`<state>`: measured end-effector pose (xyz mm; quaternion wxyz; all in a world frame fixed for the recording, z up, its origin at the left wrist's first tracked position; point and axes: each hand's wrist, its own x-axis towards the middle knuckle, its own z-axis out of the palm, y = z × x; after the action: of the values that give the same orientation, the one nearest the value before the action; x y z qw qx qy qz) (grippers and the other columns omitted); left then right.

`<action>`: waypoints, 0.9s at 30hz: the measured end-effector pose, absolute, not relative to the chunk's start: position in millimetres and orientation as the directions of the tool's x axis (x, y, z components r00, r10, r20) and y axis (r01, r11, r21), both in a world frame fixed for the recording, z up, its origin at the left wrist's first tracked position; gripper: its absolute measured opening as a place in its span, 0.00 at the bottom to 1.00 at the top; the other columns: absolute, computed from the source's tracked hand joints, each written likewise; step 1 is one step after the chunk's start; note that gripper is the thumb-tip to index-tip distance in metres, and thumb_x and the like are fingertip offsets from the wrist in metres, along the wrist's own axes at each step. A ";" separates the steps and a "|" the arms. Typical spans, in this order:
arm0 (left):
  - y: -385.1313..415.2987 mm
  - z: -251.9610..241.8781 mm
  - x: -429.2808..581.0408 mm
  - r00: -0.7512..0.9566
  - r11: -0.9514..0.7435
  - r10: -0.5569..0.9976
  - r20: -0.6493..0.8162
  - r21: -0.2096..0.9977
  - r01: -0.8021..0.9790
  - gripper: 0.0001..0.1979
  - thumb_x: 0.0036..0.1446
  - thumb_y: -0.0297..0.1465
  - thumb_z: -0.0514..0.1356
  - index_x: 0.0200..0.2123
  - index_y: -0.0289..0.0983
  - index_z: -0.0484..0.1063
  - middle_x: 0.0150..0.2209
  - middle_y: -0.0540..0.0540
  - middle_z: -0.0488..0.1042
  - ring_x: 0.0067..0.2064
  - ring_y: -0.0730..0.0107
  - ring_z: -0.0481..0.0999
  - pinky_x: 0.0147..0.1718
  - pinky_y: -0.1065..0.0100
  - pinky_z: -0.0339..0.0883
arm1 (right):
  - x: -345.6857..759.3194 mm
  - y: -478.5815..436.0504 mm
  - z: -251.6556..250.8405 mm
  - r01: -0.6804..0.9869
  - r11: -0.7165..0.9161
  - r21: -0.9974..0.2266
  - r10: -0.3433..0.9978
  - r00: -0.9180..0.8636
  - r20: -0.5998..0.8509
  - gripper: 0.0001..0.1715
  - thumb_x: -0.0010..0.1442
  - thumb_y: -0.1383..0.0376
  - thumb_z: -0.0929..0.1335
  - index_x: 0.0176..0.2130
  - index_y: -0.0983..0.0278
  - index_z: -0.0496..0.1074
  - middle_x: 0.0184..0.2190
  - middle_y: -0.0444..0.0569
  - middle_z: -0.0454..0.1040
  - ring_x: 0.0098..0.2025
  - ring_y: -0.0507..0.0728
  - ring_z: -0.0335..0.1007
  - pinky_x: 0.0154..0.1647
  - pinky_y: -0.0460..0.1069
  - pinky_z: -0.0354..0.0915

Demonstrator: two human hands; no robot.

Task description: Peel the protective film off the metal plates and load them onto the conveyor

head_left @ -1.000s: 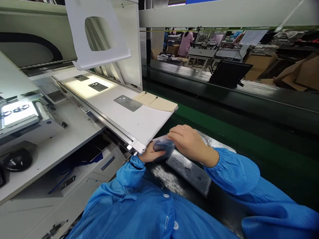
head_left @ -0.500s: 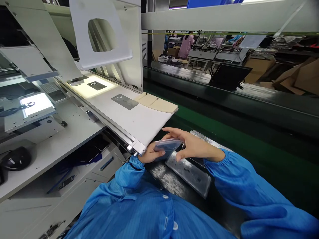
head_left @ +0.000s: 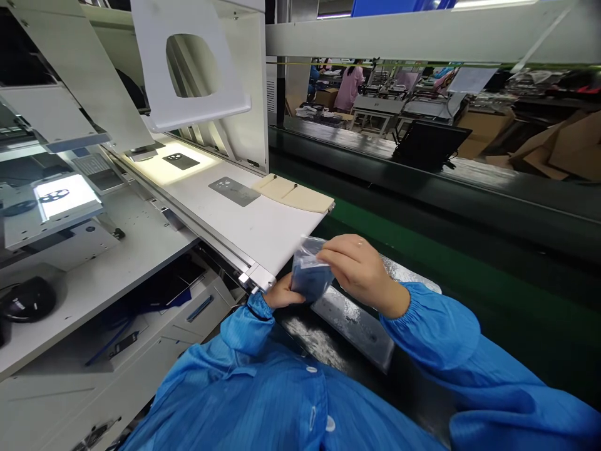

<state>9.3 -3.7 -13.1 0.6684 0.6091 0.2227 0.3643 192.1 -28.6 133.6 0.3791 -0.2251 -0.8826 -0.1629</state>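
Observation:
A clear plastic bag [head_left: 312, 279] with flat dark panels inside stands tilted between my hands, beside the corner of the white conveyor belt [head_left: 256, 235]. My left hand [head_left: 283, 292] is closed round its lower left side, thumb in front and the other fingers hidden behind it. At the top, my right hand [head_left: 357, 268] pinches the crinkled film of the bag's open-looking end. Just below my right hand, a longer plastic-wrapped stack [head_left: 357, 329] lies on a dark surface, and another wrapped stack [head_left: 408, 272] shows partly behind my wrist.
On the belt lies a grey phone back panel [head_left: 233, 191] with round holes; a darker panel [head_left: 181, 161] sits in the lit area under the machine. A cream plate [head_left: 295, 192] borders the belt's far edge. A black mouse [head_left: 29, 299] is on the left desk. Someone in pink [head_left: 350, 88] stands far back.
My right hand has gone from spread fingers beside the bag to a pinch on its top film. The bag has been tipped more upright in my left hand.

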 end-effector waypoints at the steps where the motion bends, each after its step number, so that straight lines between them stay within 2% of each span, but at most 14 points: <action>1: -4.0 -12.9 9.6 0.647 -0.004 0.749 0.144 0.977 -0.213 0.33 0.37 0.24 0.67 0.52 0.37 0.71 0.52 0.44 0.75 0.57 0.48 0.69 0.61 0.48 0.53 | 191.4 -28.5 134.0 0.526 0.842 0.118 0.280 -0.615 0.737 0.12 0.60 0.77 0.61 0.36 0.65 0.70 0.32 0.51 0.75 0.37 0.55 0.68 0.38 0.51 0.65; 6: -7.5 -8.2 12.6 0.671 -0.035 0.723 0.166 0.978 -0.205 0.29 0.39 0.24 0.67 0.49 0.37 0.73 0.48 0.45 0.77 0.54 0.51 0.72 0.59 0.51 0.58 | 187.3 -26.4 131.0 0.553 0.824 0.123 0.347 -0.665 0.661 0.12 0.61 0.76 0.59 0.33 0.66 0.69 0.31 0.51 0.73 0.34 0.55 0.65 0.34 0.50 0.63; 9: -9.1 -3.9 15.2 0.707 -0.074 0.678 0.204 0.975 -0.211 0.21 0.45 0.29 0.66 0.46 0.36 0.75 0.47 0.43 0.78 0.53 0.54 0.73 0.58 0.54 0.61 | 187.6 -23.1 126.8 0.571 0.811 0.128 0.390 -0.691 0.609 0.12 0.62 0.75 0.59 0.33 0.67 0.68 0.30 0.52 0.72 0.33 0.55 0.64 0.32 0.49 0.62; 11: -9.8 -2.5 16.8 0.721 -0.078 0.657 0.218 0.972 -0.222 0.18 0.50 0.33 0.64 0.45 0.35 0.75 0.46 0.42 0.78 0.52 0.55 0.74 0.58 0.55 0.61 | 189.4 -20.0 124.8 0.597 0.800 0.062 0.458 -0.674 0.580 0.11 0.63 0.73 0.58 0.34 0.67 0.67 0.29 0.51 0.71 0.31 0.55 0.64 0.30 0.48 0.62; 13: -10.2 -2.3 18.1 0.727 -0.046 0.655 0.205 0.972 -0.232 0.19 0.51 0.36 0.64 0.45 0.35 0.75 0.46 0.41 0.78 0.52 0.55 0.74 0.57 0.55 0.62 | 191.7 -17.8 123.7 0.609 0.793 -0.018 0.512 -0.649 0.562 0.10 0.64 0.72 0.59 0.35 0.66 0.67 0.28 0.50 0.71 0.30 0.54 0.65 0.29 0.47 0.62; 15: -10.5 -2.6 19.0 0.726 0.012 0.666 0.174 0.970 -0.244 0.21 0.50 0.39 0.64 0.46 0.34 0.75 0.45 0.40 0.79 0.50 0.54 0.75 0.55 0.54 0.64 | 193.5 -18.2 123.4 0.609 0.793 -0.005 0.482 -0.623 0.615 0.10 0.64 0.72 0.59 0.36 0.66 0.67 0.29 0.51 0.72 0.31 0.54 0.67 0.31 0.48 0.64; 18: -10.3 -3.4 19.5 0.705 0.073 0.696 0.137 0.963 -0.259 0.20 0.47 0.39 0.66 0.42 0.34 0.77 0.42 0.40 0.80 0.48 0.53 0.76 0.54 0.53 0.65 | 194.6 -23.8 125.4 0.506 0.832 0.229 0.240 -0.700 0.673 0.11 0.63 0.74 0.58 0.38 0.67 0.68 0.31 0.53 0.73 0.33 0.56 0.68 0.33 0.51 0.65; 19: -10.1 -3.6 19.3 0.698 0.078 0.703 0.136 0.961 -0.266 0.20 0.46 0.38 0.67 0.42 0.34 0.77 0.42 0.39 0.80 0.48 0.53 0.76 0.54 0.53 0.65 | 194.6 -26.0 127.2 0.462 0.841 0.281 0.173 -0.722 0.670 0.12 0.63 0.74 0.58 0.39 0.67 0.69 0.31 0.54 0.74 0.34 0.57 0.68 0.33 0.51 0.65; 20: -9.7 -3.9 18.9 0.697 0.081 0.704 0.139 0.959 -0.273 0.21 0.45 0.37 0.68 0.43 0.34 0.76 0.42 0.39 0.80 0.49 0.52 0.76 0.55 0.52 0.64 | 194.5 -27.8 129.5 0.451 0.847 0.281 0.152 -0.712 0.685 0.12 0.63 0.74 0.59 0.40 0.66 0.69 0.32 0.54 0.74 0.34 0.57 0.68 0.34 0.52 0.65; 24: -7.8 -5.1 15.6 0.751 0.067 0.630 0.197 0.950 -0.306 0.28 0.43 0.34 0.69 0.50 0.35 0.72 0.49 0.39 0.77 0.55 0.48 0.72 0.58 0.49 0.60 | 193.2 -29.3 141.0 0.570 0.813 0.116 0.309 -0.592 0.744 0.12 0.62 0.73 0.59 0.38 0.63 0.70 0.32 0.51 0.75 0.36 0.56 0.69 0.36 0.52 0.65; 27: -6.7 -5.3 13.3 0.779 0.031 0.579 0.240 0.949 -0.315 0.28 0.45 0.34 0.67 0.53 0.37 0.71 0.52 0.41 0.75 0.58 0.47 0.69 0.59 0.50 0.58 | 192.4 -28.6 147.9 0.597 0.793 0.123 0.366 -0.627 0.688 0.11 0.62 0.74 0.60 0.35 0.63 0.69 0.31 0.48 0.75 0.35 0.55 0.70 0.38 0.51 0.64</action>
<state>13.3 -6.7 -5.3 0.7100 0.6209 0.1063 0.3147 192.4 -28.6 147.9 0.3358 -0.2720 -0.8852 -0.1724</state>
